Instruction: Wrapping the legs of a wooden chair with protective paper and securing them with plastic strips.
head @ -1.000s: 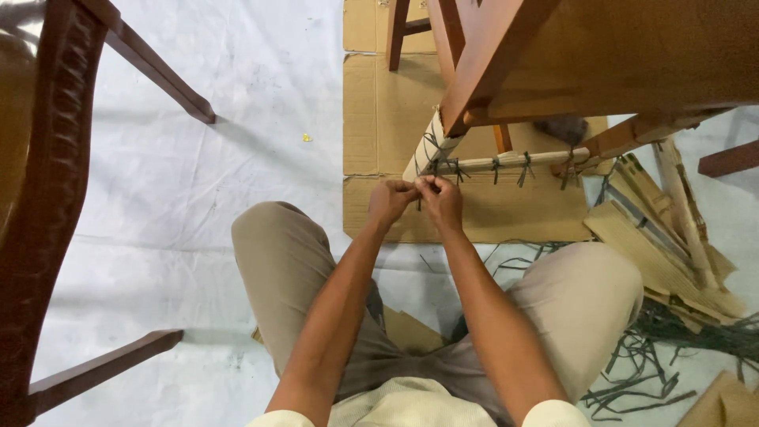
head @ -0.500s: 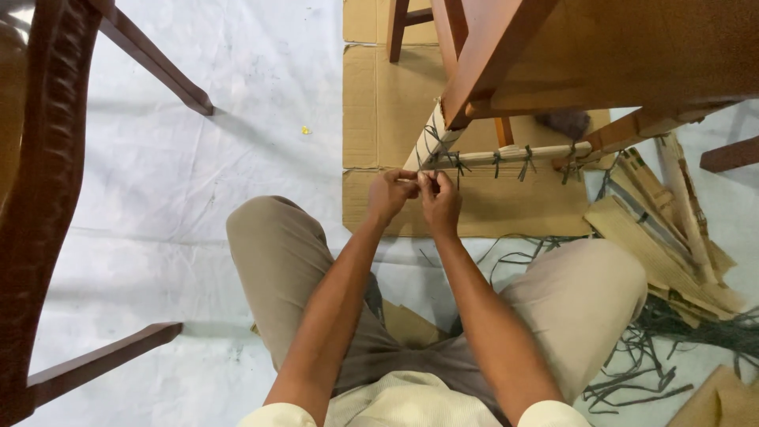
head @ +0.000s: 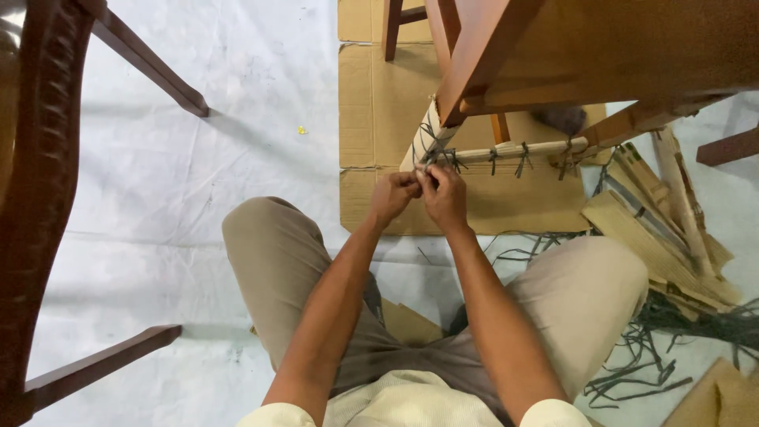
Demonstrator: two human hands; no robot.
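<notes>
Two hands: left hand [head: 393,198] and right hand [head: 445,196], fingers pinched together on dark cord [head: 431,152] at cardboard-wrapped chair leg [head: 423,142]; flat cardboard [head: 379,103] beneath.

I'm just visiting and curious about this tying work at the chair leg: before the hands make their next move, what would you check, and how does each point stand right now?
1. Both hands at the tie: ok. The left hand and right hand meet just below the wrapped chair leg.
2. Grip on the dark string: cannot tell; the fingertips hide it.
3. Leg wrapping in place: ok, cardboard bound with crossed string.
4. Wrapped rail ties: ok, several knots show along it.
5. Cardboard sheet under the leg: ok, lying flat.
6. Spare string scraps in reach: ok, lying by the right knee.
</notes>
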